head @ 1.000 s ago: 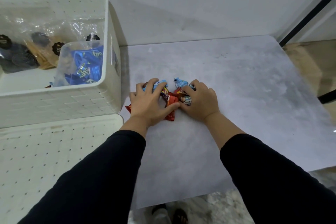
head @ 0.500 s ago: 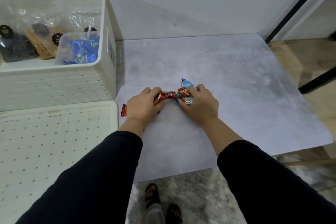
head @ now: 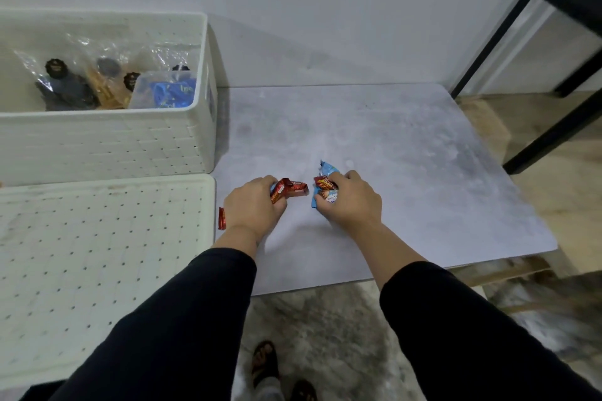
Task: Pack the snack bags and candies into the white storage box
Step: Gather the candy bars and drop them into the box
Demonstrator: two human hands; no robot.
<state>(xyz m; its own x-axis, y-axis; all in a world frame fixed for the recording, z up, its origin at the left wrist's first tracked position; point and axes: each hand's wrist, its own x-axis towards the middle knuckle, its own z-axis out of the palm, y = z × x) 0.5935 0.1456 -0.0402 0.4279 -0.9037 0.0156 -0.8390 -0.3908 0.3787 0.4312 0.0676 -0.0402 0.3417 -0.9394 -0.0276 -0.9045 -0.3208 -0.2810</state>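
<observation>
My left hand (head: 252, 205) grips a bunch of red-wrapped candies (head: 288, 189) over the grey table (head: 407, 156); one red wrapper end (head: 222, 219) pokes out beside my wrist. My right hand (head: 350, 203) grips red and blue candies (head: 325, 187), a blue wrapper sticking up behind the fingers. The two hands are a short gap apart. The white storage box (head: 107, 143) stands at the back left, holding clear snack bags (head: 81, 81) of dark and brown cookies and a bag of blue candies (head: 171, 93).
The box's perforated white lid (head: 97, 264) lies flat in front of the box, left of my arms. A black metal frame (head: 508, 26) stands at the right. The table's front edge is close, with the floor and my sandalled feet (head: 280, 374) below.
My hands, pressed together over one pile of candies, have closed on the candies and drawn apart, each keeping a share. The camera has tilted downward.
</observation>
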